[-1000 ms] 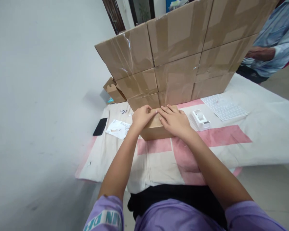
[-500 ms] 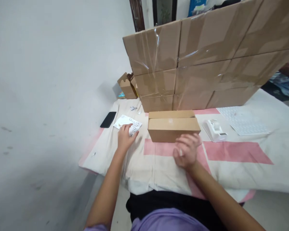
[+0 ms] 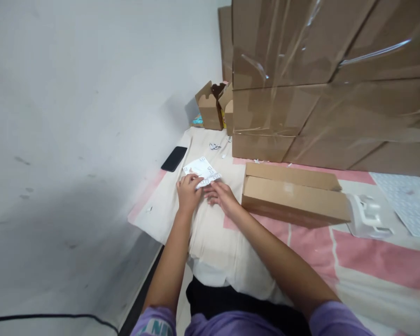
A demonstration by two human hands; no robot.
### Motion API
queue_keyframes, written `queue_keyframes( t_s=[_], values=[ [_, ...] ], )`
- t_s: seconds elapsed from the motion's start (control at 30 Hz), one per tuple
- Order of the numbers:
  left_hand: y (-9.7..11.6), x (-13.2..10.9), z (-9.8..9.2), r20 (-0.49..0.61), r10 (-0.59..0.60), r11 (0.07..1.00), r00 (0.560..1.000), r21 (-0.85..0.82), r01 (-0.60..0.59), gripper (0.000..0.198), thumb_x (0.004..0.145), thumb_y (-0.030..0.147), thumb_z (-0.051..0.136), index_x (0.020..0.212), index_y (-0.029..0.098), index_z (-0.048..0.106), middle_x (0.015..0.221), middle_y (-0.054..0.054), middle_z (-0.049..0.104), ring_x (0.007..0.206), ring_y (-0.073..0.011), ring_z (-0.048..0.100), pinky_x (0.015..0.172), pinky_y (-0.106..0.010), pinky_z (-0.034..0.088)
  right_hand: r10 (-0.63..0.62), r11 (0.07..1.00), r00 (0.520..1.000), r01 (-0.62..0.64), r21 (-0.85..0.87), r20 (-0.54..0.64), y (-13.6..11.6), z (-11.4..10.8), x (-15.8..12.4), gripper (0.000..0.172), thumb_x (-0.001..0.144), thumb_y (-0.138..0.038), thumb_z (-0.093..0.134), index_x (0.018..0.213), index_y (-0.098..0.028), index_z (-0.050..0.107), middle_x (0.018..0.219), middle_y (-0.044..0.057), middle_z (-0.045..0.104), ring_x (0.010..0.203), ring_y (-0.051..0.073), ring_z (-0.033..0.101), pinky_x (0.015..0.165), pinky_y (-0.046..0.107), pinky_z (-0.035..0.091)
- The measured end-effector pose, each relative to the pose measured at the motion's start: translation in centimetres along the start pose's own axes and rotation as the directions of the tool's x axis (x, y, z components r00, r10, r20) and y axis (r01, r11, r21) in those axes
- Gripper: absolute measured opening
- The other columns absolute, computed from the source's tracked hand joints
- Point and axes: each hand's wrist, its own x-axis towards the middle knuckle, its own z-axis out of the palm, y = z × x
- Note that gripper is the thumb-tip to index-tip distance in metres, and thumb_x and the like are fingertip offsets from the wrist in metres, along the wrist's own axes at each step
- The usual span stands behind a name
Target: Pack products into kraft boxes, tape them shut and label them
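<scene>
A white sheet [image 3: 199, 166] printed with small outlined squares lies on the cloth-covered table, left of the long cardboard box [image 3: 294, 196]. My left hand [image 3: 189, 192] has its fingers bent over the sheet's near edge and grips it there. Beside it, my right hand [image 3: 222, 196] reaches in from the right with fingers stretched and apart, their tips at the sheet's near right corner. Part of the near edge is hidden under my fingers. A black phone [image 3: 174, 158] lies just beyond the sheet to the left.
Taped cardboard boxes [image 3: 276, 112] form a tall wall along the back. A white tape dispenser [image 3: 367, 215] and a pale patterned sheet [image 3: 409, 200] are at the right. Small open cartons [image 3: 210, 111] stand at the back left, near crumpled scraps [image 3: 214, 146]. A wall borders the left.
My right hand has moved left from in front of the cardboard box to the printed sheet. My left hand has closed on the sheet's near edge. The view has turned left.
</scene>
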Motion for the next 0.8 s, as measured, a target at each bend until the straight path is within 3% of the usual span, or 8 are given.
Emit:
queue_keyframes(
  t_s=[0.17,0.33,0.5,0.63,0.73,0.8],
  values=[
    [0.5,-0.3,-0.5,-0.155,0.183,0.983,0.971,0.029,-0.181,0.034,0.081,0.016,0.07,0.11,0.03,0.077,0.121,-0.006,0.07,0.105,-0.0268,0.061,0.088,-0.042,0.038,0.025,0.978,0.999,-0.03,0.208,0.023,0.1,-0.7,0.6,0.051,0.071,-0.061,0.081,0.089,-0.02,0.058,0.072,0.0,0.064,0.055,0.012,0.058,0.042,0.022,0.043],
    [1.3,-0.3,-1.0,-0.254,0.35,0.935,0.902,0.028,-0.355,0.038,0.081,0.031,0.076,0.118,0.028,0.071,0.119,-0.01,0.069,0.107,-0.029,0.06,0.089,-0.044,0.04,0.025,0.955,0.999,-0.016,0.295,-0.028,0.6,-0.7,0.7,0.043,0.074,-0.054,0.081,0.085,-0.021,0.057,0.062,-0.006,0.058,0.049,0.008,0.049,0.045,0.022,0.041],
    [1.0,-0.2,-0.6,-0.26,0.347,0.937,0.901,0.055,-0.345,0.027,0.08,0.037,0.078,0.105,0.031,0.072,0.113,-0.007,0.07,0.104,-0.0281,0.06,0.089,-0.044,0.042,0.023,0.954,0.999,-0.008,0.301,-0.046,1.3,-0.7,1.4,0.035,0.076,-0.049,0.079,0.086,-0.021,0.06,0.058,-0.007,0.054,0.052,0.01,0.051,0.051,0.024,0.045],
    [0.8,-0.3,-0.2,-0.262,0.343,0.939,0.902,0.119,-0.322,0.029,0.079,0.041,0.079,0.107,0.033,0.073,0.111,-0.006,0.07,0.101,-0.0273,0.061,0.088,-0.045,0.043,0.025,0.951,0.997,-0.002,0.308,-0.072,1.5,-0.7,1.5,0.029,0.078,-0.041,0.078,0.088,-0.02,0.061,0.06,-0.007,0.057,0.054,0.009,0.052,0.057,0.025,0.048],
    [0.7,-0.6,0.1,-0.298,0.393,0.919,0.87,0.153,-0.362,0.027,0.08,0.039,0.08,0.105,0.034,0.073,0.108,-0.006,0.071,0.096,-0.0254,0.062,0.083,-0.043,0.043,0.055,0.953,0.99,-0.013,0.302,-0.132,1.4,-0.4,1.2,0.026,0.079,-0.037,0.076,0.093,-0.019,0.064,0.071,-0.002,0.066,0.058,0.009,0.054,0.058,0.024,0.049],
    [0.6,-0.8,0.5,-0.273,0.354,0.934,0.895,0.147,-0.324,0.017,0.082,0.042,0.077,0.096,0.034,0.075,0.102,-0.005,0.071,0.092,-0.0248,0.062,0.082,-0.043,0.043,0.061,0.963,0.981,-0.009,0.268,-0.186,1.2,0.0,0.8,0.025,0.081,-0.036,0.073,0.097,-0.019,0.064,0.083,0.002,0.072,0.062,0.01,0.057,0.059,0.025,0.051]
  ],
)
